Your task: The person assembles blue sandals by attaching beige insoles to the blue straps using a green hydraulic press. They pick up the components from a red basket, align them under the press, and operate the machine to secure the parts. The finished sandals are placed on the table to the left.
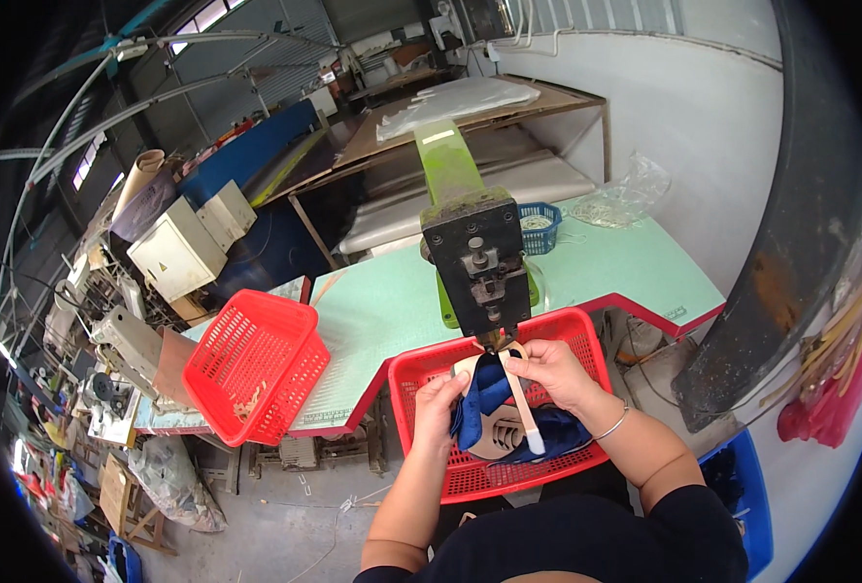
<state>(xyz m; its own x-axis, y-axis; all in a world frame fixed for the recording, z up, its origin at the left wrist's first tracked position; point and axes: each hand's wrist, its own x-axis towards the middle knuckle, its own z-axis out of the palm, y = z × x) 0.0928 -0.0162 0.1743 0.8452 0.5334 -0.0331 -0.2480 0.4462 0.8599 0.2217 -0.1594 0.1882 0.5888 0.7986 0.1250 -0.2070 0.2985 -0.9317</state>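
Under the head of a green and black machine (479, 255), I hold a dark blue and beige fabric piece (489, 381) that looks like a shoe upper. My left hand (443, 400) pinches its left edge. My right hand (553, 371) grips its right side, near a narrow beige strap (521, 396) that hangs down with a whitish end. The top of the piece is close to the machine's lower tip; whether they touch I cannot tell. Below lies a red basket (594, 352), with more blue and beige pieces (559, 435) inside.
Left of the machine, a second red basket (256, 340) with small beige scraps sits tilted on the pale green table (377, 301). Behind the machine stands a small blue basket (540, 239) beside a clear plastic bag (635, 194). A blue bin (759, 505) is at my right.
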